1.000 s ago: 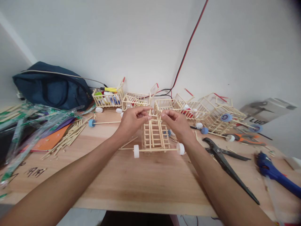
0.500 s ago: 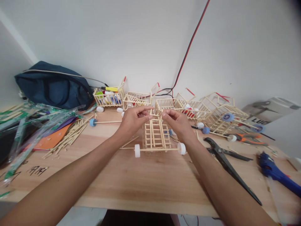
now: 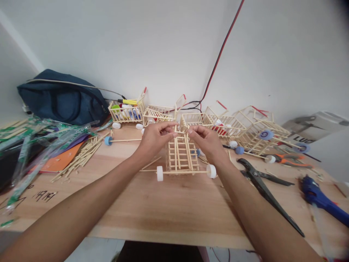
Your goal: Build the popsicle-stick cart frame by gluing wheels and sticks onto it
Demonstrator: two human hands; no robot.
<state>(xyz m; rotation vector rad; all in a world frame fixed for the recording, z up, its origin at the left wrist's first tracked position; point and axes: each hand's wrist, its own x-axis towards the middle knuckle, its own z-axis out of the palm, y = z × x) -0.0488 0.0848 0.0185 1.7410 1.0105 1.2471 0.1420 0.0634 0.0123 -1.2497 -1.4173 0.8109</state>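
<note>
A small cart frame of pale wooden sticks lies in front of me, its bars crossing like a grid. A stick axle across its near end carries a white wheel on the left and another white wheel on the right. My left hand pinches the far left end of the frame between thumb and fingers. Opposite it, my right hand pinches the far right end. The fingers partly hide the sticks there. Just beyond the frame, more stick carts stand close to the fingertips.
Black pliers, a blue glue gun and orange-handled pliers lie right. Left are loose sticks, plastic wrappers, a navy bag and an axle with a blue wheel. A filled stick cart stands behind.
Both hands keep their pinch at the far end of the cart frame. The view has shifted very slightly; nothing else has visibly moved.
</note>
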